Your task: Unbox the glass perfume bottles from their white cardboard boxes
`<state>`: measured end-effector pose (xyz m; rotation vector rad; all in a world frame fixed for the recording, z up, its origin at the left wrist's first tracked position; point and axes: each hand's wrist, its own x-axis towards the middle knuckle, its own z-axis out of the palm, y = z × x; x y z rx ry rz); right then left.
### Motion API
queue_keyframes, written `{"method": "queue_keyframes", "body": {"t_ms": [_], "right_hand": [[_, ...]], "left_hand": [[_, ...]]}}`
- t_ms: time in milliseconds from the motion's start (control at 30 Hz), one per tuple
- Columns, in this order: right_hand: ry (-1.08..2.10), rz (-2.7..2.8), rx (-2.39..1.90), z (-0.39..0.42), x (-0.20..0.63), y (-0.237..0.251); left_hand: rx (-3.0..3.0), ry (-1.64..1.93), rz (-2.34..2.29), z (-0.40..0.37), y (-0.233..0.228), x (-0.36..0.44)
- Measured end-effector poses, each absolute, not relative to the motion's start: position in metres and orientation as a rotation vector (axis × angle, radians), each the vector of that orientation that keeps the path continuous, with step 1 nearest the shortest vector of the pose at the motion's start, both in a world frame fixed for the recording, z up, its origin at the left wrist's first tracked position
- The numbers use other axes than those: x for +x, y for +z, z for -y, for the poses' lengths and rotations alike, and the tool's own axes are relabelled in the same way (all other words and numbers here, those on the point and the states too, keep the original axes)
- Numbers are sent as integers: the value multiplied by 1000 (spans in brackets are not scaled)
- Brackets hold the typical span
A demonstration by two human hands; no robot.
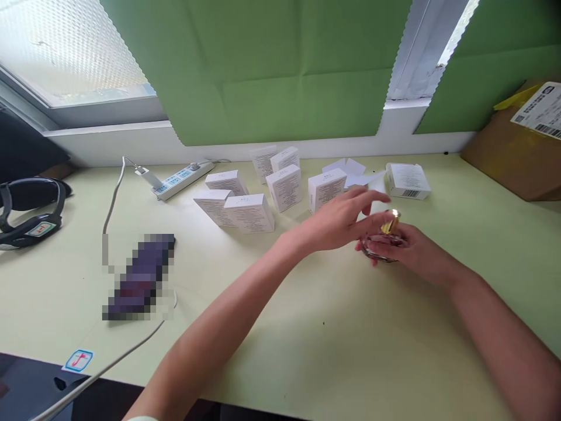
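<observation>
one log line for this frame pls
right hand: holds small glass bottle, gold cap | left hand: over bottle, contact unclear | white boxes behind | table

Small glass bottle (383, 241) (gold cap, tilted) held just above the pale table

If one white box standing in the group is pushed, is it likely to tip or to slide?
The upright white box looks tall on a narrow base, so it would probably tip. It seems light cardboard, so the neighbouring boxes close by might be knocked too.
</observation>
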<state>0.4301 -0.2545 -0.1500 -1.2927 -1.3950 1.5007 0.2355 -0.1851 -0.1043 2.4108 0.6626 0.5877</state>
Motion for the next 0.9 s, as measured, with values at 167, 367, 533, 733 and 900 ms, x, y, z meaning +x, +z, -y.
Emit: {"method": "queue_keyframes", "body": {"t_ms": [167, 367, 533, 733, 900], "right_hand": [[1554, 1549, -1231, 257, 414, -147], [1187, 1530, -1433, 251, 406, -167], [1054, 1394, -1511, 246, 413, -171], [1179, 1333, -1419, 242, 433, -167], [1273, 1335, -1419, 246, 440, -160]], "left_hand": [[2524, 258, -468, 189, -90, 227], [2680, 486, -720, 187, -92, 232], [2457, 741, -1040, 184, -75, 220], [2504, 365, -1153, 180, -136, 238], [2546, 565, -923, 185, -150, 249]]}}
